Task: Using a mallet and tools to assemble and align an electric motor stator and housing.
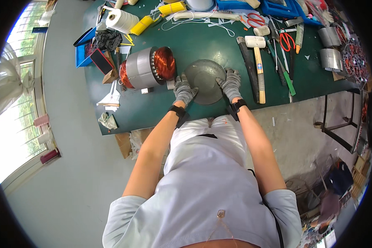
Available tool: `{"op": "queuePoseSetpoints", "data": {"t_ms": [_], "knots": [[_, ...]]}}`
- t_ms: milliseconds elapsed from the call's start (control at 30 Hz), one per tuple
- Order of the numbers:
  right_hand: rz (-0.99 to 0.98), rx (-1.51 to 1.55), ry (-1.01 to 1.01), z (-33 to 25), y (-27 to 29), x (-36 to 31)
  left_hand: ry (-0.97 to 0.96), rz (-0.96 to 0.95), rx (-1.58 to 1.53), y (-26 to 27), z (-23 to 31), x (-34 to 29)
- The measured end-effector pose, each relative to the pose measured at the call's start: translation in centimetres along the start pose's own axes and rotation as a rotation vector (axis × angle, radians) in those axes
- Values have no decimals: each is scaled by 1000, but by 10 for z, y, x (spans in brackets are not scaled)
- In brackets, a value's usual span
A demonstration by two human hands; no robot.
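A round, dark grey disc (206,82) with a lighter circle in its middle lies flat at the table's near side. My left hand (184,89), in a grey glove, grips its left rim, thumb on top. On the opposite rim my right hand (230,84), gloved likewise, has its thumb over the edge. The undersides of the fingers are hidden. Just left of my left hand lies a motor stator (144,68) on its side, a grey steel cylinder with copper windings (164,63) bulging from both ends.
Right of the disc lie a white-headed mallet (259,70), a dark bar (247,62), and red-handled scissors (287,42). A phone (101,61) leans beside a blue bin (83,59) at left. A thread spool (122,20) and yellow bundles (172,8) sit at the back of the green table (132,111).
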State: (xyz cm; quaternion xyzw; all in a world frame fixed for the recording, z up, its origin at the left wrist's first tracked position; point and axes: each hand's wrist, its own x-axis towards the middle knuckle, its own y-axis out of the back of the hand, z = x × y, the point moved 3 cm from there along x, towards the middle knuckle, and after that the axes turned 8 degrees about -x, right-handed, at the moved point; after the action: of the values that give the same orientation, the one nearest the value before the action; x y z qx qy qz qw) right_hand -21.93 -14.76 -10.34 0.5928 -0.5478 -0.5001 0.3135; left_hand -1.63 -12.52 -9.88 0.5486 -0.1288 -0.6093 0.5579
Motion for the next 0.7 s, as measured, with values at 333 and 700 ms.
{"op": "queuePoseSetpoints", "data": {"t_ms": [333, 700], "knots": [[-78, 1566, -248, 51, 7, 41, 43, -33, 131, 0, 17, 3], [-389, 178, 30, 32, -26, 0, 178, -80, 62, -15, 40, -2]]}}
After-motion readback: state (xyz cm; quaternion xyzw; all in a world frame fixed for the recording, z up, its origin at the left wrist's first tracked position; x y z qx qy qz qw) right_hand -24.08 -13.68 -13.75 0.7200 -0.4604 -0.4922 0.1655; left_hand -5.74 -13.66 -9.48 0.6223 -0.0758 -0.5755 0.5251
